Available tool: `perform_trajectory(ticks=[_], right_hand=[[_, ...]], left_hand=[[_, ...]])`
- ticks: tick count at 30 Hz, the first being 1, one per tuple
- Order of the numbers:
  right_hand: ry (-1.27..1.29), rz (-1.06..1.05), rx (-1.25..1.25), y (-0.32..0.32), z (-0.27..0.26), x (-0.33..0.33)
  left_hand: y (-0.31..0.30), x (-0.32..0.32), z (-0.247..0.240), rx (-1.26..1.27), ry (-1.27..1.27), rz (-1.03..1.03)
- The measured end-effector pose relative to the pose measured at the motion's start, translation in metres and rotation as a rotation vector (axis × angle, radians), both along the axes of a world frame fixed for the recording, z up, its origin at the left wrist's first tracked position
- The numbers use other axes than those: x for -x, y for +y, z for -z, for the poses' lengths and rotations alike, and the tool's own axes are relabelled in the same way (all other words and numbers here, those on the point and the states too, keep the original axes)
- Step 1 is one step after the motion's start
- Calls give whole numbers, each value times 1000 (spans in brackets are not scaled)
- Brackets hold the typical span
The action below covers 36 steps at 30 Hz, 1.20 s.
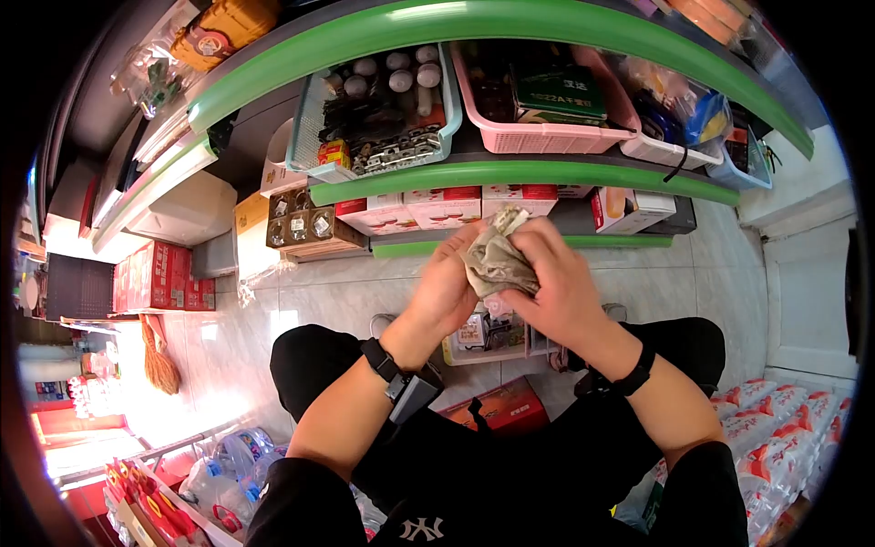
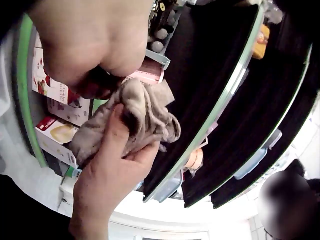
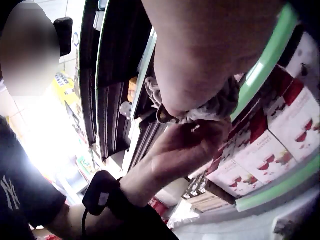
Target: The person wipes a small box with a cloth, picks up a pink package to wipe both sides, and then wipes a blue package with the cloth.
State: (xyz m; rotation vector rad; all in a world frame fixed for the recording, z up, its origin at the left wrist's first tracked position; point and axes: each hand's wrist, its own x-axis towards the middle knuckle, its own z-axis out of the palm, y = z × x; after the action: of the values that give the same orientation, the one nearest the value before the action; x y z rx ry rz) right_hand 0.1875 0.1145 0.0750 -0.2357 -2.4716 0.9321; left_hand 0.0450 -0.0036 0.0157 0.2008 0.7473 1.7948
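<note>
As a person in black bends over a shop aisle, a crumpled grey-beige cloth (image 1: 499, 264) sits bunched between two bare hands at the centre of the frame, held up above the floor. The left hand (image 1: 442, 290) grips it from the left, and the right hand (image 1: 563, 287) pinches it from the right between thumb and fingers. Just below the hands in the frame, a small plastic crate (image 1: 483, 356) stands on pale, marbled floor tiles (image 1: 310, 296), with a red box (image 1: 510, 407) lower still, between black-clad legs. Behind the cloth, green-edged shelving (image 1: 538, 173) curves across the upper frame, bearing a light blue basket (image 1: 449, 146) of bulbs and metal parts at upper centre and a pink basket (image 1: 556, 139) to its right. White-and-red boxes (image 1: 447, 210) line the shelf beneath. Red cartons (image 1: 150, 278) are stacked at the left of the frame, near a straw broom (image 1: 162, 365), while bright light washes over the floor at lower left, above clear plastic bottles (image 1: 219, 483). Wrapped packs of bottles (image 1: 775, 438) fill the lower right, below a white door (image 1: 807, 292) at the right edge.
</note>
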Motion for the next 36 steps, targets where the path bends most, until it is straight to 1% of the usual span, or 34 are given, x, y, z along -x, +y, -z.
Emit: perform_trajectory(ticks=[1,2,4,6,10,11,13,15,16,18,19,21,22,23,26,27,29,30,32,34,35,36], right_hand=[[-11,8,-3,-2,2,0],[-22,16,-7,-3,3,0],[50,64,7,2,0,2],[125,135,7,12,-2,7],[220,322,-129,38,-1,13],[134,404,-110,44,-3,12],[208,395,5,60,7,10],[249,392,81,59,7,8],[251,308,76,50,3,7],[257,143,70,28,-2,3],[228,77,-33,20,-1,1],[79,24,-7,1,-1,0],[1,0,5,-4,-1,0],[24,17,2,-4,2,1],[89,117,-55,12,2,8],[152,183,-51,19,5,10],[192,301,-70,34,5,12],[211,361,-81,41,5,11],[192,344,78,48,6,8],[212,285,232,44,0,6],[212,224,213,39,2,5],[211,164,193,33,6,5]], left_hand=[[0,-2,0,-40,8,24],[1,-6,0,-23,20,-5],[5,-13,-9,15,44,-68],[5,-7,-6,1,47,-45],[3,-7,-10,32,42,4],[3,-6,-10,4,26,23],[3,-4,-6,-54,-7,61],[3,1,3,-64,6,36],[2,3,5,-68,12,16],[2,4,8,2,3,-55],[4,3,7,38,-2,-83],[4,-4,3,49,-30,-101],[5,-10,-9,55,-46,-108],[6,-15,-22,106,-23,-116],[-2,-3,5,-81,-3,1],[-2,-2,5,-63,-16,14],[0,-1,5,-28,-44,45],[1,-3,-1,-8,-110,39],[3,-6,-13,33,-239,26],[3,-4,-21,1,-232,80],[2,-2,-22,-14,-229,106],[2,-3,-21,52,-184,114]])
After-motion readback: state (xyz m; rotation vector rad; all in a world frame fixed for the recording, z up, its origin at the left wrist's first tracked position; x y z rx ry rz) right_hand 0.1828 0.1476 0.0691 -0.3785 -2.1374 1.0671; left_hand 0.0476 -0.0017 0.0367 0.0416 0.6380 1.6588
